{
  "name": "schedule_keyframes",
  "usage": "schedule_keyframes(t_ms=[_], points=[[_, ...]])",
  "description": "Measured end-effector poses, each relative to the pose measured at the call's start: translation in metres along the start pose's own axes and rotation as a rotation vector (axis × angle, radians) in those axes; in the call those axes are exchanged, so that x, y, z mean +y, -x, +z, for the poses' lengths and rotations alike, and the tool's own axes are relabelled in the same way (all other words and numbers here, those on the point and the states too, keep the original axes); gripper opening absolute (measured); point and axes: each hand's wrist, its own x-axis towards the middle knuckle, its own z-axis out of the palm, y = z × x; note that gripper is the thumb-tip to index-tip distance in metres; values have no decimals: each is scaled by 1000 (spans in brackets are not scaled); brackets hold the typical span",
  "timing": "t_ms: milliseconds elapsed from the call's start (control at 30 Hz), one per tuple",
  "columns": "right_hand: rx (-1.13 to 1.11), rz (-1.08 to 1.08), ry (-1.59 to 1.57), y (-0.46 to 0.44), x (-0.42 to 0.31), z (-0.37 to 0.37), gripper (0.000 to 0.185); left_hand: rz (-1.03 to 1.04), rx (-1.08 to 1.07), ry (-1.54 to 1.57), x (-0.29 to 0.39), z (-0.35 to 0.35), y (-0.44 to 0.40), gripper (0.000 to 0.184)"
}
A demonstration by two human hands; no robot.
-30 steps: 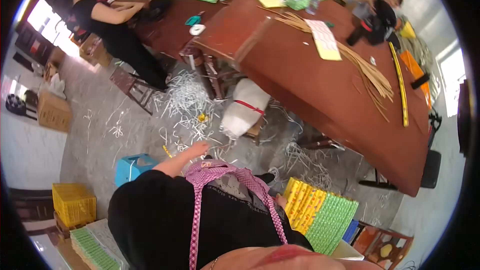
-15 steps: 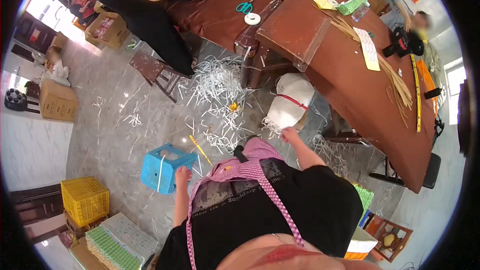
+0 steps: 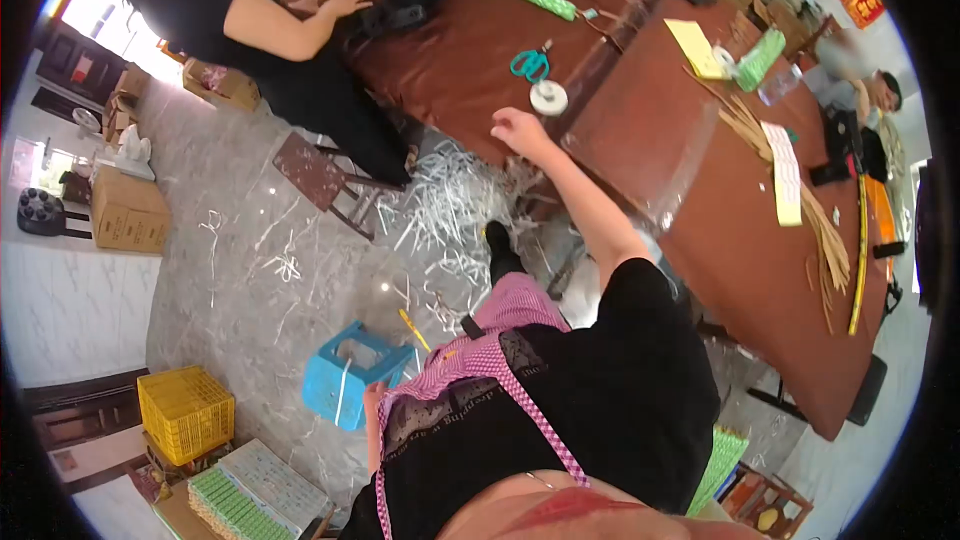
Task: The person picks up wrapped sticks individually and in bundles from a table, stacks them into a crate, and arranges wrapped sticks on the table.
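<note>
My right hand (image 3: 522,132) is stretched out over the near edge of the brown-covered table. Its fingers are loosely bent and slightly apart, with nothing seen in them. Just beyond it lies a white roll of tape (image 3: 548,98), apart from the fingers. Farther back are teal-handled scissors (image 3: 531,64). My left hand (image 3: 374,398) hangs low at my side, near the blue plastic stool (image 3: 345,380). Its fingers are too small and partly hidden to read, and whether it touches the stool is unclear.
White strips (image 3: 450,202) lie heaped on the floor ahead. A co-worker (image 3: 290,50) stands at the table's left, by a wooden stool (image 3: 322,178). Another person (image 3: 850,85) is across the table. A yellow crate (image 3: 186,414) and cardboard box (image 3: 130,208) stand left.
My right hand has risen from beside the white sack and reached forward to the table edge. My left hand has dropped back toward my side. My body has moved nearer the table.
</note>
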Motion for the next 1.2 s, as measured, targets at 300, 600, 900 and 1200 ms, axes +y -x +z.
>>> schedule_keyframes(t_ms=[300,600,900,1200], points=[[191,8,682,-251,116,-122,42,161,-140,-82,268,162,-113,28],[61,210,857,-357,206,-143,74,69,-201,-287,299,198,-130,31],[-121,201,846,-377,190,-138,47,152,-35,-533,245,153,-124,32],[-101,291,812,-337,101,-185,46,338,-184,-691,396,189,-151,30]])
